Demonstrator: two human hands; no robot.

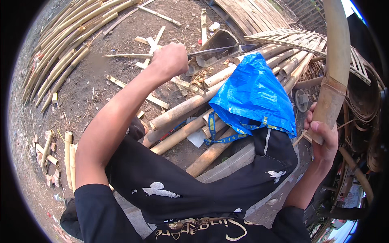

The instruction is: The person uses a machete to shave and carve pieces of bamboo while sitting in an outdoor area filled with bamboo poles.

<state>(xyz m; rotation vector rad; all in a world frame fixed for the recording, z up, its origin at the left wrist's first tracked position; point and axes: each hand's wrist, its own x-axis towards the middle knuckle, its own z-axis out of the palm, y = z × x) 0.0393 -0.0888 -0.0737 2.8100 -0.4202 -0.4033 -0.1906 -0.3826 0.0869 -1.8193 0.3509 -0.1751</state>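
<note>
My left hand (pixel 172 58) is raised over the ground, its fingers closed in a fist. Out of its right side comes a dark handle with a long narrow knife blade (pixel 214 50), which points to the right. My right hand (pixel 323 135) grips the lower end of a thick bamboo pole (pixel 334 81), thumb across its front. That pole stands almost upright and runs out of the top of the picture. A crumpled blue plastic sack (pixel 255 93) with a patterned strap covers my right knee, between the two hands.
Several bamboo poles (pixel 182 109) lie under and beyond my legs. A large stack of bamboo (pixel 73 40) is at the far left, and cut bamboo strips (pixel 158 42) litter the soil. A slatted bamboo panel (pixel 251 16) stands at the back. Bamboo coils (pixel 360 109) crowd the right.
</note>
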